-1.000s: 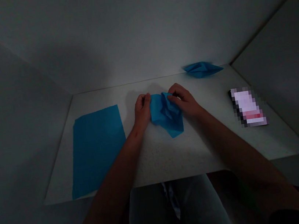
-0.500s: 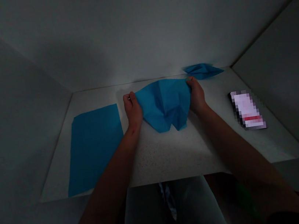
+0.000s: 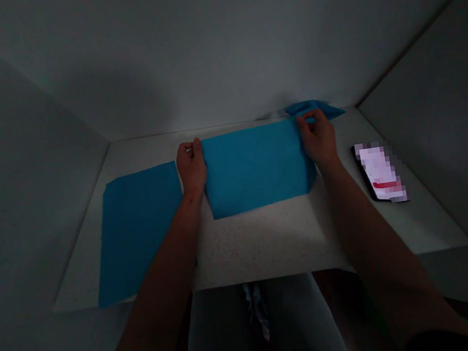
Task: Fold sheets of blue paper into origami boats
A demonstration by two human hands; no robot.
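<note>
A blue sheet (image 3: pixel 256 166), paper or thin cloth, is stretched between my two hands above the middle of the table. My left hand (image 3: pixel 192 167) pinches its upper left corner between thumb and fingers. At the upper right corner, my right hand (image 3: pixel 318 137) grips it the same way. The sheet looks nearly flat, with its right side bent back near the lower corner. To the left, a second blue sheet (image 3: pixel 141 229) lies flat, partly covered by my left forearm. Behind my right hand sits a folded blue piece (image 3: pixel 329 110), partly hidden.
The white table (image 3: pixel 262 253) meets a wall (image 3: pixel 217 56) at the back and walls on both sides. On the right lies a phone (image 3: pixel 380 173) with its screen lit and blurred. My legs (image 3: pixel 260 334) are below the table's front edge.
My hands have moved apart, pulling the crumpled, sagging sheet out into a wide, nearly flat rectangle. The other blue pieces and the phone stay where they were on the table.
</note>
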